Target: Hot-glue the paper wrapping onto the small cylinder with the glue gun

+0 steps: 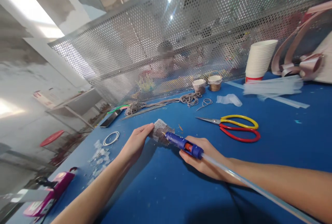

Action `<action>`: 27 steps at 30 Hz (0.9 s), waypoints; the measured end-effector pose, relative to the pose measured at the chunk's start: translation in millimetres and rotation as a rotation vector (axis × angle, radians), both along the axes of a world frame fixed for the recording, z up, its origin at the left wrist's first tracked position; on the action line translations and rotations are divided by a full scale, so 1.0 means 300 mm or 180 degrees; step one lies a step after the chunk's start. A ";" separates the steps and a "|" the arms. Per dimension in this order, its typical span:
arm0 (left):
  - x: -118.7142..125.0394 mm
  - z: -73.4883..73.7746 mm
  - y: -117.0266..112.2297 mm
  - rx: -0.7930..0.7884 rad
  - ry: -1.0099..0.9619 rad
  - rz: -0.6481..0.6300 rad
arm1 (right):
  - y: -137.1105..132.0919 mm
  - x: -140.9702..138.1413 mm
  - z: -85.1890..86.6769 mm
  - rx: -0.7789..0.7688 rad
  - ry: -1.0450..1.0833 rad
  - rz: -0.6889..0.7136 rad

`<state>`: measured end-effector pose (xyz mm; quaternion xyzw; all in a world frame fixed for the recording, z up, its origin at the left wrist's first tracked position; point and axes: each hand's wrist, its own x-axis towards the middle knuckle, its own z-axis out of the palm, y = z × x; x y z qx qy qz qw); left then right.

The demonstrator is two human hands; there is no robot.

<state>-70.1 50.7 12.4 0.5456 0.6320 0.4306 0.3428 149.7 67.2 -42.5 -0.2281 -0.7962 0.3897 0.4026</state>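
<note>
My left hand (138,139) pinches the left edge of a small grey-brown piece (160,132) with a pale, translucent top; its exact kind is unclear. My right hand (204,156) is wrapped round a blue hot glue gun (178,141), whose tip meets or nearly meets that piece. A long clear glue stick (249,184) runs out of the gun's back toward the lower right. Beyond my right hand lie scissors (233,127) with one yellow and one red handle, blades pointing left.
Grey cord (160,104) lies along the back beside two small baskets (214,82). Stacked paper cups (260,59) and translucent strips (277,87) sit back right. At left are a phone (111,118), a white ring (111,138), scraps (100,158) and a magenta power strip (52,194). Perforated metal (124,54) borders the table.
</note>
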 end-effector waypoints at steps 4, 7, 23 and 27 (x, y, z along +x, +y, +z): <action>0.015 0.004 -0.026 -0.0159 -0.0117 -0.0025 | -0.001 0.002 -0.002 0.0117 -0.0035 0.0017; 0.022 0.011 -0.040 -0.0206 -0.0051 -0.0051 | -0.003 0.002 -0.003 0.0105 -0.0110 0.0001; 0.064 0.010 -0.069 -0.0406 -0.0537 -0.0416 | -0.003 0.003 -0.003 0.0149 -0.0104 0.0049; 0.061 0.002 -0.064 -0.0405 -0.0649 -0.0510 | -0.005 0.004 -0.005 0.0073 -0.0135 -0.0071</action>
